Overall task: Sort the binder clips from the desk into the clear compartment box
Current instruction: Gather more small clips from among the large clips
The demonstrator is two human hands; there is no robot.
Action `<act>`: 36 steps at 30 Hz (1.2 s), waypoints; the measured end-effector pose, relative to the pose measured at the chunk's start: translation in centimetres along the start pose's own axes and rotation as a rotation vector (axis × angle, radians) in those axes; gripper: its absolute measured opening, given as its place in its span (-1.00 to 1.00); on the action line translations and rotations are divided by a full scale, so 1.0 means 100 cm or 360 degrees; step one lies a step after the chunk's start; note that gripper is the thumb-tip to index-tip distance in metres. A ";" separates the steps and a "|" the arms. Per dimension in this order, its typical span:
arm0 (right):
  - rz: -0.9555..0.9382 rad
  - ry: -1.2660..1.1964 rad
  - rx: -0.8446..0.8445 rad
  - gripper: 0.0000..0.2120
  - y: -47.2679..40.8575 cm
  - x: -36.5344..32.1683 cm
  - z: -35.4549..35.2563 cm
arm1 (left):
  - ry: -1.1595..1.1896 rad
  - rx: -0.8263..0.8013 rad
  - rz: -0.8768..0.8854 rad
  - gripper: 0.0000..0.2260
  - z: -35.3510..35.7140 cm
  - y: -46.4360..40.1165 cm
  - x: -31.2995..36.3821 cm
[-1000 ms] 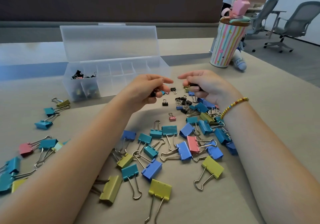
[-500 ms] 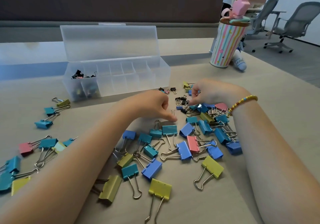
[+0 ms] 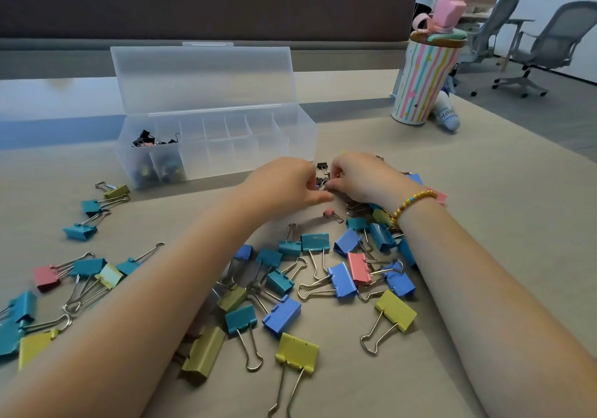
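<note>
Two hands meet over a scatter of binder clips (image 3: 315, 242) on a tan surface (image 3: 484, 191), just in front of the clear box (image 3: 300, 136), lid up. The left hand (image 3: 284, 183) has its fingers curled in, thumb and forefinger drawn together at the tip; whether they hold a small clip can't be told, the grip is hidden. The right hand (image 3: 361, 175), w/ a bead bracelet (image 3: 412, 202) at the wrist, curls its fingers down and seems to pinch at tiny black clips (image 3: 322, 166) lying between the two hands; a firm hold isn't certain.

Step in hand, by the look of it: picking out the smallest clips, near the box's front-right corner. Some black ones already sit in the box's far-left compartment, and dark clips show through the front-left wall; the rest of the compartments look bare. Most clips, incl. big blue, teal, yellow and pink ones, lie loose btw. and beside the forearms, w/ another group off to the left.

Next move likely calls for a clean pinch on one small clip, a lift clear of its neighbours, then a carry over the box wall to the matching compartment. A striped cup (image 3: 423, 81) stands well apart, far right.
</note>
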State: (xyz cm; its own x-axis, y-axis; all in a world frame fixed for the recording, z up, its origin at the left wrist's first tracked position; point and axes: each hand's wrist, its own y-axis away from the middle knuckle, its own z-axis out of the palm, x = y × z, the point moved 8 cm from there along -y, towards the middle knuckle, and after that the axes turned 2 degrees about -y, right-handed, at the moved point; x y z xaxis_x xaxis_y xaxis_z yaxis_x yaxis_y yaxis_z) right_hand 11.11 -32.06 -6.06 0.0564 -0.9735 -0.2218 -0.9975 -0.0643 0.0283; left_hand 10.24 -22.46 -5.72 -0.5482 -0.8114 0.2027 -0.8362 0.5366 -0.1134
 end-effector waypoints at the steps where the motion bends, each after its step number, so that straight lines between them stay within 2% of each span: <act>1: 0.0001 -0.0031 0.0001 -0.89 0.000 0.001 0.000 | -0.0017 -0.0016 0.0042 -0.63 0.002 0.001 0.004; 8: -0.0015 -0.0264 -0.0002 -0.89 0.002 0.014 -0.010 | -0.0002 -0.0131 0.0298 -0.75 0.005 0.007 0.020; 14: -0.0090 -0.0312 -0.0142 -0.86 0.005 0.005 -0.004 | -0.0139 -0.0151 0.0297 -0.84 0.002 0.007 0.017; 19: -0.0102 -0.0342 -0.0131 -0.92 0.006 0.007 -0.006 | 0.0035 -0.0148 0.0392 -0.74 -0.002 0.010 0.026; 22: -0.0078 -0.0353 -0.0063 -0.92 0.006 0.012 -0.011 | -0.0088 -0.0200 0.0446 -0.79 0.004 0.011 0.031; 27: -0.0091 -0.0324 -0.0063 -0.87 0.005 0.011 -0.009 | -0.0078 -0.0199 0.0325 -0.85 0.003 0.007 0.010; 36: -0.0121 -0.0151 -0.0314 -0.68 0.012 -0.004 0.005 | 0.0016 -0.0238 0.0119 -0.82 -0.004 0.008 -0.020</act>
State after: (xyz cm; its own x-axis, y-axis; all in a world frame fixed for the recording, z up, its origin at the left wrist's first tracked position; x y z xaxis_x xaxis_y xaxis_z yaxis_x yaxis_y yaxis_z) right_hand 9.82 -31.62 -6.41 0.1174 -0.9398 -0.3208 -0.9626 -0.1872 0.1961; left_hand 10.72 -20.31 -5.82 -0.6080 -0.7660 0.2089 -0.7808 0.6245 0.0176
